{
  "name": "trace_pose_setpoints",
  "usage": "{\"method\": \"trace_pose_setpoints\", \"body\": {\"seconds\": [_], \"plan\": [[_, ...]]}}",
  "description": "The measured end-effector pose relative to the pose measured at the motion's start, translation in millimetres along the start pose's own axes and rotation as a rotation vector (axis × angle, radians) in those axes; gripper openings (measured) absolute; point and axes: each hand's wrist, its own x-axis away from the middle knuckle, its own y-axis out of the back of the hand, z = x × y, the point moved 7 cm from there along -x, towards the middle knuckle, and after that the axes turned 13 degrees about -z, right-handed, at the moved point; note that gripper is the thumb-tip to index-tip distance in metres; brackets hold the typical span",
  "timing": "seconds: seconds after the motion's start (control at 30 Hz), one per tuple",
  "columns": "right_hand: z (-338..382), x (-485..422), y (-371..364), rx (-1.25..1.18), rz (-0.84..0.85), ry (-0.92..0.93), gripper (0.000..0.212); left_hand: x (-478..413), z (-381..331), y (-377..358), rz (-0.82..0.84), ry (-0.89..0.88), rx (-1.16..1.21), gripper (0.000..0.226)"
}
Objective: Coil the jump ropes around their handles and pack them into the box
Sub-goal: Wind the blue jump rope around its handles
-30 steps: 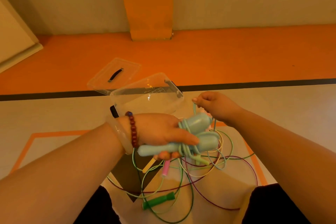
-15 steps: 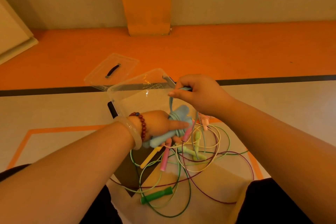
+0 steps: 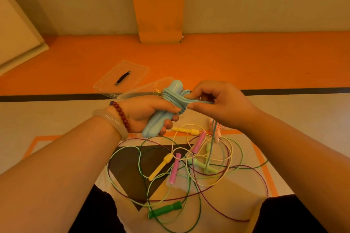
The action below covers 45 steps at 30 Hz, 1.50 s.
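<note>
Floor [image 3: 284, 119]: loose rope tangle [image 3: 175, 168] lies below both grips, nearer the person. Clear box [image 3: 144, 91] just behind left grip, lid [image 3: 123, 77] beyond it. Left hand [image 3: 144, 111] grip clamped round paired blue handles [image 3: 153, 128], tilted upward. Right hand [image 3: 221, 102] grip pinches blue cord [image 3: 170, 98], coiled on the handles' upper part, right beside left grip.

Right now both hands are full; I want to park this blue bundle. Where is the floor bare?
Bare: pale floor between the black line and right forearm; pale floor left of the left forearm; orange strip right of the lid. Crowded: the rope tangle nearest you.
</note>
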Motion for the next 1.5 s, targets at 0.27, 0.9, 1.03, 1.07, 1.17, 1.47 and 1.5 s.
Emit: {"method": "trace_pose_setpoints", "body": {"seconds": [0.27, 0.9, 1.03, 1.07, 1.17, 1.47, 1.5], "plan": [[-3, 9, -25, -0.195, 0.066, -0.174, 0.020, -5, 3, -2, -0.115, 0.015, 0.036, 0.073], [-34, 6, -11, -0.379, -0.145, -0.356, 0.006, -8, -9, -2, -0.302, -0.195, 0.146, 0.069], [-33, 6, -10, -0.446, -0.160, -0.365, 0.012, -3, -17, -6, -0.282, -0.319, 0.021, 0.046], [-34, 6, -10, -0.471, -0.157, -0.375, 0.013, -3, -19, -5, -0.307, -0.357, 0.003, 0.042], [-41, 8, -13, -0.493, -0.133, -0.413, 0.013, 0, -24, 6, -0.411, -0.430, 0.012, 0.027], [-65, 16, -12, -0.306, -0.053, -0.451, 0.019, 6, -29, 13, -0.456, -0.426, 0.136, 0.010], [-70, 18, -13, -0.304, -0.051, -0.474, 0.021, 8, -32, 15, -0.461, -0.433, 0.169, 0.008]]}}
